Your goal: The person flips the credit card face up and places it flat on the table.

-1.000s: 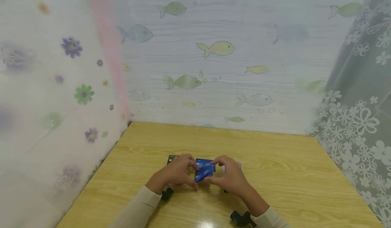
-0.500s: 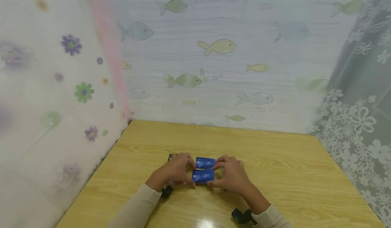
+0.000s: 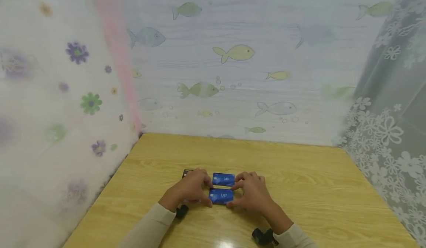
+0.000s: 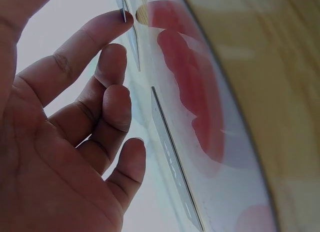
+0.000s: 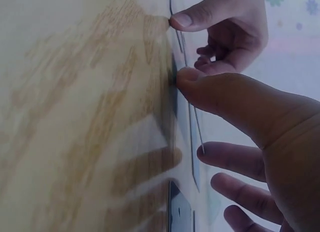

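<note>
A blue bank-style card with "VIP" lettering [image 3: 221, 196] is close over the table, its face up and nearly level. My left hand [image 3: 192, 187] holds its left edge with thumb and index finger; my right hand [image 3: 253, 192] holds the right edge the same way. In the right wrist view the card shows as a thin edge, slightly tilted, between thumb and index finger. Just beyond it lies a second blue VIP card [image 3: 223, 179], a narrow gap apart. A dark card [image 3: 187, 172] is mostly hidden behind my left hand.
Under my left hand lies a pale card with red shapes [image 4: 195, 101]. Another dark card [image 5: 180, 207] is near my right fingers. Black wrist devices sit by each cuff, left [image 3: 181, 211] and right [image 3: 263, 237]. Patterned curtains surround the wooden table [image 3: 299, 174].
The nearer VIP card was tilted and overlapped the far one; both hands have straightened it and drawn it toward me, so it now sits level below the far card.
</note>
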`<state>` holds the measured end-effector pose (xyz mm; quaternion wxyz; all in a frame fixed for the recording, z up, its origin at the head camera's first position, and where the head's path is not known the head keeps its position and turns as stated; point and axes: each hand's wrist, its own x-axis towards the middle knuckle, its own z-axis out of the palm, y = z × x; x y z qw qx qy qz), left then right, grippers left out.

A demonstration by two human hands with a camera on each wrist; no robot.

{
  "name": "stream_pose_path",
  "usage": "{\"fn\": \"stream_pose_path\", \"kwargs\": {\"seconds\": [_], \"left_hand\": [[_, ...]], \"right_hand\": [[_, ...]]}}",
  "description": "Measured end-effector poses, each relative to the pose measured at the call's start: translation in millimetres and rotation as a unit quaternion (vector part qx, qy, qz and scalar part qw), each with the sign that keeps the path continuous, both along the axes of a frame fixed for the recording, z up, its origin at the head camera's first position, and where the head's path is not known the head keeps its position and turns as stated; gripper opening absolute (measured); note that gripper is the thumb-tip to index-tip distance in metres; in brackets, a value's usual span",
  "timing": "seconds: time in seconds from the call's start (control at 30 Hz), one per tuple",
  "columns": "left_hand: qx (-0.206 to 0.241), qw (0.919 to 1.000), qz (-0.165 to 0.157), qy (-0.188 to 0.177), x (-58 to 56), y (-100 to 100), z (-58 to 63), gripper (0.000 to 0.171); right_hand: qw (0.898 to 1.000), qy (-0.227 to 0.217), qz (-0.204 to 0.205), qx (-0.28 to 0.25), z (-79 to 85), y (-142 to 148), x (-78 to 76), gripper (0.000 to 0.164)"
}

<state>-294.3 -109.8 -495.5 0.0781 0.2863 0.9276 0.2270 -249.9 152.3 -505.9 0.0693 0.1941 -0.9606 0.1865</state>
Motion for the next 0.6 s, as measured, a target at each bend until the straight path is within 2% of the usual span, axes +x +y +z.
{"fn": "stream_pose_path", "kwargs": {"seconds": [0.6], "left_hand": [[-0.035, 0.9992, -0.003, 0.020, -0.8, 1.5, -4.7, 0.045]], "right_hand": [[1.000, -0.015, -0.011, 0.005, -1.2, -0.5, 1.6, 0.051]]}}
